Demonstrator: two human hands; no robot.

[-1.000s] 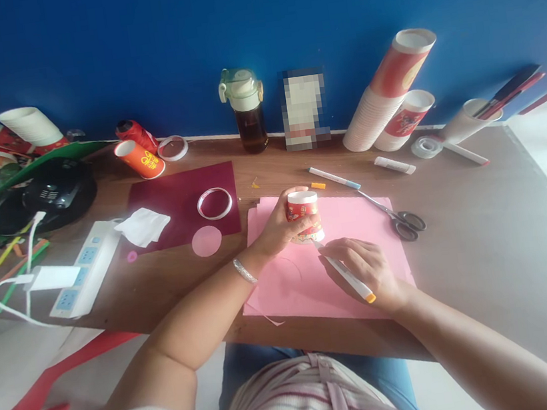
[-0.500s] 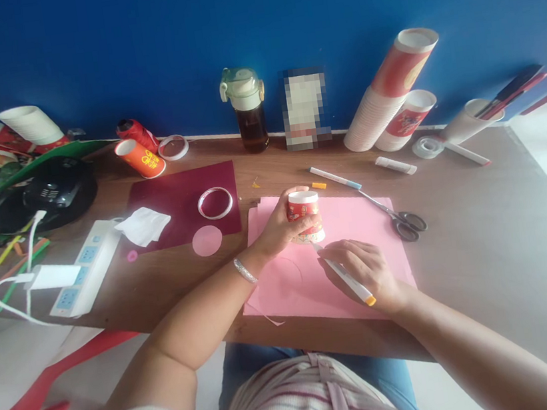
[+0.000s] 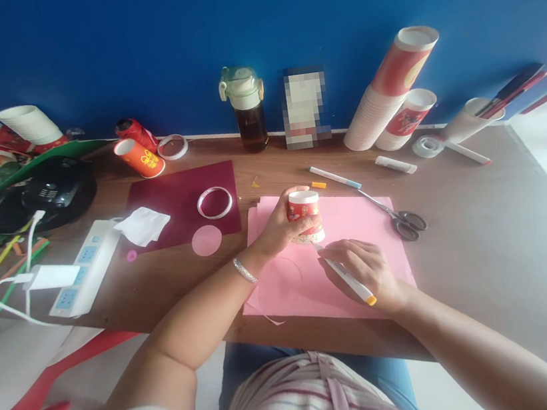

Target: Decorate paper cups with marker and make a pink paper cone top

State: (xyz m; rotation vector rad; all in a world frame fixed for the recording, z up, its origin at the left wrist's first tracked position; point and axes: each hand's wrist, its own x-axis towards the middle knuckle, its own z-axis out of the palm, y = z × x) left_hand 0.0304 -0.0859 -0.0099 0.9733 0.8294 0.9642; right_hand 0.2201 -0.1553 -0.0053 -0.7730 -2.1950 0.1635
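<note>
My left hand (image 3: 276,228) is wrapped round a red and white paper cup (image 3: 305,214) that stands upside down on a pink sheet of paper (image 3: 356,221). My right hand (image 3: 362,267) grips a white marker with an orange end (image 3: 348,279). Its tip touches the pink sheet right at the cup's base. A faint drawn arc shows on the sheet just left of the cup.
A dark red sheet (image 3: 171,195) with a tape ring (image 3: 214,203), a pink paper disc (image 3: 206,240) and a tissue (image 3: 142,225) lie to the left. Scissors (image 3: 398,215), a second marker (image 3: 333,177) and a glue stick (image 3: 395,164) lie to the right. A bottle (image 3: 245,108) and cup stacks (image 3: 390,92) stand by the wall; a power strip (image 3: 83,267) sits at left.
The marker tip has crept slightly left along the cup's base. The left hand and cup have stayed put.
</note>
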